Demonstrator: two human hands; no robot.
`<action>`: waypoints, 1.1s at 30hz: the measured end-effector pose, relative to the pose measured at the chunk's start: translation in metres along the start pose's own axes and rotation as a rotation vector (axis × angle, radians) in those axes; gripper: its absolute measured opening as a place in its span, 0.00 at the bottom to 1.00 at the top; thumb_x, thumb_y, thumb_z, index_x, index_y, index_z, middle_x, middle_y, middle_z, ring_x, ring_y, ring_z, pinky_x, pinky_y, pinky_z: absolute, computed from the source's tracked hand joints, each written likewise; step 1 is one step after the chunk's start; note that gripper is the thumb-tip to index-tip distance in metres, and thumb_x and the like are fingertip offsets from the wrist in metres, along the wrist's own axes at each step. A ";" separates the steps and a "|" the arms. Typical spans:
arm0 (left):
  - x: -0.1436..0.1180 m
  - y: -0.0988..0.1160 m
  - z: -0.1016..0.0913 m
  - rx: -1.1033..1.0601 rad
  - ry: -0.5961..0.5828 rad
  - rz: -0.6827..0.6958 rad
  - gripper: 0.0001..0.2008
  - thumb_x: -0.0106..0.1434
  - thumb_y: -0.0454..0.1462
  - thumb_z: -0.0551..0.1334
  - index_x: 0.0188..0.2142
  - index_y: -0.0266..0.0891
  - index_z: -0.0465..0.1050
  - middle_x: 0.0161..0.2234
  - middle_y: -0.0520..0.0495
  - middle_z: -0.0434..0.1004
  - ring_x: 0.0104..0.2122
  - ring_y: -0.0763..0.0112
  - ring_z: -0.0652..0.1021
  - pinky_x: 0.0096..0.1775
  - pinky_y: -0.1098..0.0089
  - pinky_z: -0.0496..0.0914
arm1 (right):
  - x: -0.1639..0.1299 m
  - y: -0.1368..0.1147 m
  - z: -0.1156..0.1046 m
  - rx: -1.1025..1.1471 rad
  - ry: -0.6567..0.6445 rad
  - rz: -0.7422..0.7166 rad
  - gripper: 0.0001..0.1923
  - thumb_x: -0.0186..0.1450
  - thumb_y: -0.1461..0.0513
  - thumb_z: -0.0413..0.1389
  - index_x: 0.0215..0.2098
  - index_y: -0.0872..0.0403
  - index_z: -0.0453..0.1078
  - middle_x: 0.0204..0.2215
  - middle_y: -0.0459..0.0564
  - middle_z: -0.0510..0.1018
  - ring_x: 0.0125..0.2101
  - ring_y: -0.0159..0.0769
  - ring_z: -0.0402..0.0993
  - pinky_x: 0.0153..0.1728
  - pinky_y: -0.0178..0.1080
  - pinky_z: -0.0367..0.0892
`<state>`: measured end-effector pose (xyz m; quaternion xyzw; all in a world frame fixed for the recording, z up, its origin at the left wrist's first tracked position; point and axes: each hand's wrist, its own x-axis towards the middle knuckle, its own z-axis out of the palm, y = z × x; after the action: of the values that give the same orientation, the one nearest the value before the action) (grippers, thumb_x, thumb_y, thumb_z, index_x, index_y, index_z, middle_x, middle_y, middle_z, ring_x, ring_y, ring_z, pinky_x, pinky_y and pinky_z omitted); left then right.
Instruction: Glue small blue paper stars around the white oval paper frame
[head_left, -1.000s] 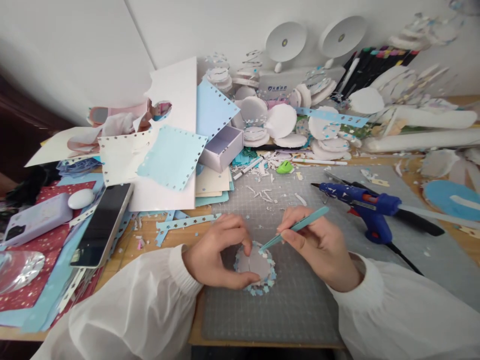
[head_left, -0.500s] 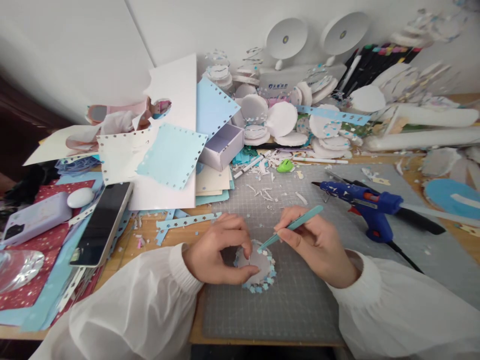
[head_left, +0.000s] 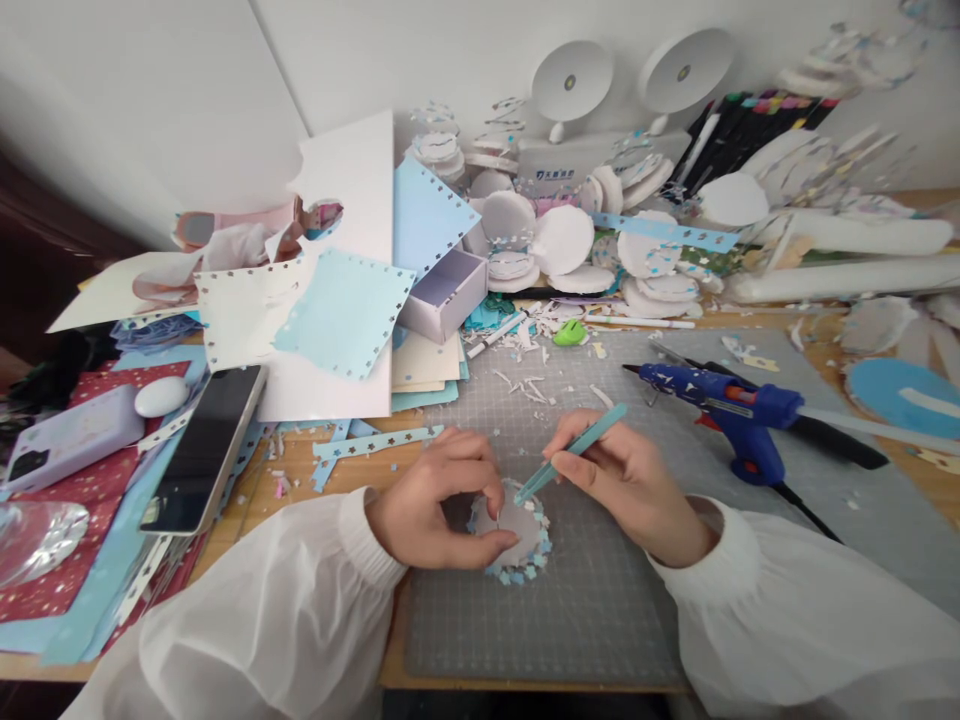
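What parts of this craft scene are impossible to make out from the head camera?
- Left part of the round paper disc: hidden under the left hand.
- What the teal tweezers grip at their tip: too small to tell.
- Logo on the white box at the back: too small to read.
- Blue disc: cut off by the right edge.

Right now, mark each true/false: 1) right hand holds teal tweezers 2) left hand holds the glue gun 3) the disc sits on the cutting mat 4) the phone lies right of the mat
1) True: the right hand grips the teal tweezers, tips at the disc.
2) False: the left hand pinches the disc; the blue glue gun lies untouched on the mat.
3) True: it rests on the grey cutting mat.
4) False: the phone lies left of the mat.
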<state>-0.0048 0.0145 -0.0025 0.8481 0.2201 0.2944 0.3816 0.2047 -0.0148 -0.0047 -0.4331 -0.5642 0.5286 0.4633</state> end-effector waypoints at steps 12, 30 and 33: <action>-0.001 0.001 0.000 -0.026 -0.007 0.010 0.07 0.51 0.35 0.65 0.24 0.35 0.68 0.25 0.49 0.69 0.28 0.71 0.70 0.35 0.67 0.60 | 0.001 -0.001 0.000 -0.031 -0.022 0.038 0.05 0.61 0.59 0.57 0.31 0.53 0.67 0.25 0.44 0.68 0.25 0.28 0.64 0.25 0.31 0.62; 0.000 0.002 0.000 -0.055 0.000 0.002 0.06 0.53 0.34 0.64 0.25 0.36 0.69 0.24 0.48 0.69 0.27 0.71 0.69 0.33 0.69 0.64 | 0.004 0.001 -0.003 0.034 0.030 0.081 0.08 0.60 0.57 0.59 0.31 0.54 0.69 0.26 0.45 0.69 0.26 0.29 0.66 0.26 0.33 0.64; 0.001 0.002 0.000 -0.059 -0.002 -0.005 0.06 0.53 0.34 0.64 0.24 0.35 0.69 0.25 0.46 0.69 0.27 0.71 0.70 0.33 0.69 0.64 | 0.005 0.001 -0.009 0.094 0.132 0.016 0.05 0.60 0.59 0.59 0.32 0.52 0.70 0.28 0.45 0.69 0.26 0.29 0.65 0.28 0.34 0.64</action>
<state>-0.0039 0.0136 -0.0005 0.8361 0.2133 0.2990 0.4074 0.2124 -0.0081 -0.0050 -0.4491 -0.5036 0.5286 0.5150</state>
